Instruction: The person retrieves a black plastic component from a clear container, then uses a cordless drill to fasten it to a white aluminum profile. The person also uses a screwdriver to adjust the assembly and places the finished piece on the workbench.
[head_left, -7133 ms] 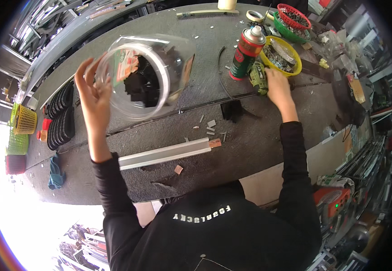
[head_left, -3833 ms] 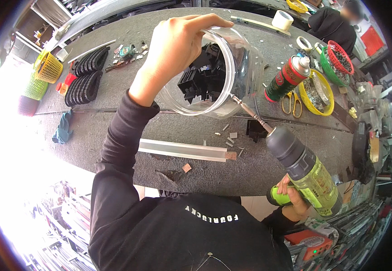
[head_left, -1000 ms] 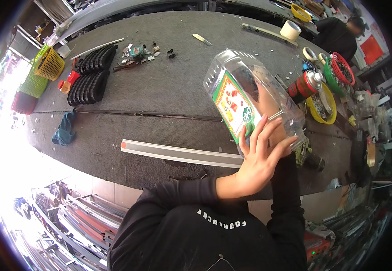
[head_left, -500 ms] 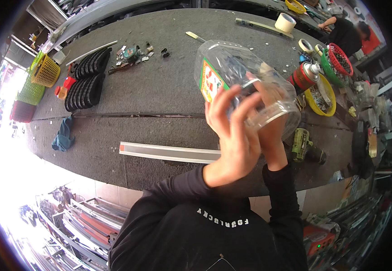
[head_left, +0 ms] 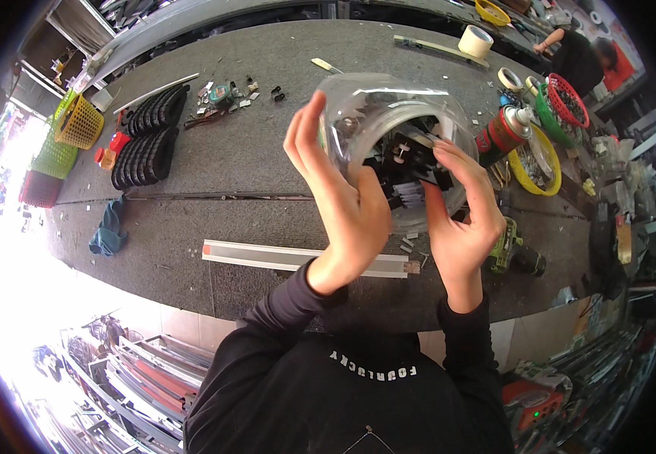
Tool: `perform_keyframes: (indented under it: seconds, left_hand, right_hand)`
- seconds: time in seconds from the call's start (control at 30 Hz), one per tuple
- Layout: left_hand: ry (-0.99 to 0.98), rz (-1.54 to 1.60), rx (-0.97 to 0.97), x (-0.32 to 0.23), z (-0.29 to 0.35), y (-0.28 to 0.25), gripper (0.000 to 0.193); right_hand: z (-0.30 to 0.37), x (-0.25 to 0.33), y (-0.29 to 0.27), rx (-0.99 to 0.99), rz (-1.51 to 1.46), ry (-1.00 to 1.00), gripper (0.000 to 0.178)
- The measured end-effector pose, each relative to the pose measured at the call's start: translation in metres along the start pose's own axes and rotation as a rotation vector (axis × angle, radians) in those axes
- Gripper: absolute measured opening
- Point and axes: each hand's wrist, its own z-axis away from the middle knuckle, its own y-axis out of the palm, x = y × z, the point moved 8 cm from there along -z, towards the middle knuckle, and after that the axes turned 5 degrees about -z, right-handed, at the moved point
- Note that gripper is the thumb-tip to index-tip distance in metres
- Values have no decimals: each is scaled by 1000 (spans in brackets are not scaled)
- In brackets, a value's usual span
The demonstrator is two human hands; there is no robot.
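A clear plastic jar [head_left: 396, 89] is tilted with its wide mouth toward me, over the table. Inside lie several small black parts and some white ones. My left hand [head_left: 347, 200] holds the jar at its left side, thumb by the rim and fingers stretched along the wall. At the mouth, my right hand [head_left: 465, 216] pinches a flat black plastic part [head_left: 417, 157] between thumb and fingers. Below the jar lies a pale metal strip [head_left: 267, 254], with small grey pieces [head_left: 408, 242] near its right end.
Right of the jar are a red spray can [head_left: 503, 135], a green cordless drill [head_left: 503, 246] and a yellow basket [head_left: 557, 174] of small hardware. Ribbed black pieces [head_left: 145, 157] and a blue cloth [head_left: 108, 227] lie left. Another person [head_left: 573, 64] is at the far right.
The jar has turned so its mouth faces me, and its label is out of sight. My left hand has shifted to its left side; my right hand now grips a black part at the mouth.
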Motion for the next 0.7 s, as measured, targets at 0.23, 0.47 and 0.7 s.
perform_keyframes:
  seconds: [0.23, 0.47, 0.7]
  left_hand:
    - [-174, 129, 95, 39, -71, 9, 76]
    - [-175, 161, 503, 91, -150, 36, 55]
    - [-821, 295, 559, 203, -195, 68, 50]
  right_hand:
    - [10, -9, -66, -305, -408, 274, 59]
    - [37, -30, -150, -374, -416, 426, 63]
    - [85, -72, -170, -280, -322, 672, 54]
